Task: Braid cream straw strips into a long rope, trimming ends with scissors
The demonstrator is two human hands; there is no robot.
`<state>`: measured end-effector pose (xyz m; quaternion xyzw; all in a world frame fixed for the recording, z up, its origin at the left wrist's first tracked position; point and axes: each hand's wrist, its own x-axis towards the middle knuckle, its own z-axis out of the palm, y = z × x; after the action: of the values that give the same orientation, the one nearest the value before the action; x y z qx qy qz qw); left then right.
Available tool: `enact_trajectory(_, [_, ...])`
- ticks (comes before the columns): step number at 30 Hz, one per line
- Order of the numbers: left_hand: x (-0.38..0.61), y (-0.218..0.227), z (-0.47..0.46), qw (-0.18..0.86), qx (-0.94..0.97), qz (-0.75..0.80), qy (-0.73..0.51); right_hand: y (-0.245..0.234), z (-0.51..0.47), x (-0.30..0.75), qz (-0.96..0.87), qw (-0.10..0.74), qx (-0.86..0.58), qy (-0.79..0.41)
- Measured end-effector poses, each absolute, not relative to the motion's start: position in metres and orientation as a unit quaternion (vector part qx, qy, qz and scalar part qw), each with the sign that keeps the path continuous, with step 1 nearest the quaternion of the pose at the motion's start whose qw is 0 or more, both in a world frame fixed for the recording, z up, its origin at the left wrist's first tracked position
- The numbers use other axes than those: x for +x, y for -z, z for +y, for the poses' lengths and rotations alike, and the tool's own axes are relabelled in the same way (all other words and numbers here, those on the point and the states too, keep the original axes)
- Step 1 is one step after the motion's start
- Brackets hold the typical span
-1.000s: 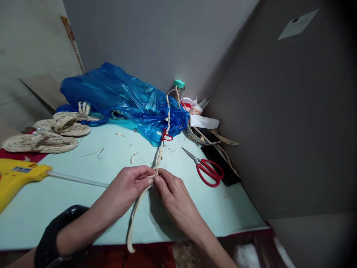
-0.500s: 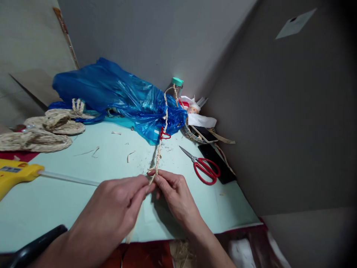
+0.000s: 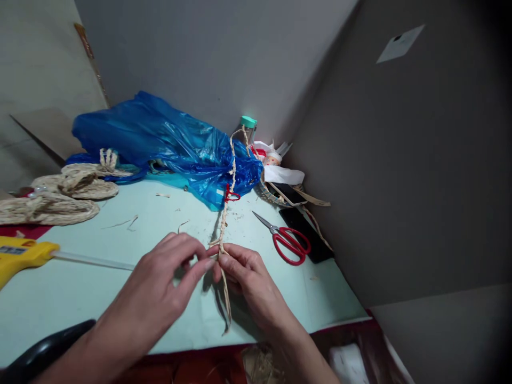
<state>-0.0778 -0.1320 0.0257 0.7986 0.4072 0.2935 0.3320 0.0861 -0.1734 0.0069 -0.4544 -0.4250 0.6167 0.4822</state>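
A thin braided cord of pale plant fibre (image 3: 223, 221) runs from the blue bag down to my hands, with a red tie (image 3: 232, 196) partway along it. My right hand (image 3: 250, 272) pinches the cord's near end between thumb and fingers. Below that grip a loose fibre strand (image 3: 226, 301) hangs toward the table's front edge. My left hand (image 3: 172, 277) is just left of the cord end, thumb and forefinger tips close together at the right fingers. What lies between those tips is too small to make out.
Red-handled scissors (image 3: 290, 245) lie right of the cord, beside a dark phone (image 3: 306, 234). At left are a yellow glue gun (image 3: 24, 256) and woven fibre slippers (image 3: 52, 208). A blue plastic bag (image 3: 160, 138) and a small basket (image 3: 272, 194) sit at the back.
My left hand has let go of the long strand, which now hangs below the right hand, and has lifted slightly. My right hand keeps its pinch on the cord.
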Motion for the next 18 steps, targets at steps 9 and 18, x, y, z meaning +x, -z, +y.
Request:
enact_trajectory(9, [-0.056, -0.027, -0.114, 0.686, 0.578, 0.366, -0.25, -0.007, -0.178, 0.089, -0.382, 0.511, -0.4, -0.658])
enact_trajectory(18, [-0.058, -0.011, -0.109, 0.739, 0.522, 0.346, -0.249, -0.01, -0.18, 0.095, -0.437, 0.459, -0.442, -0.635])
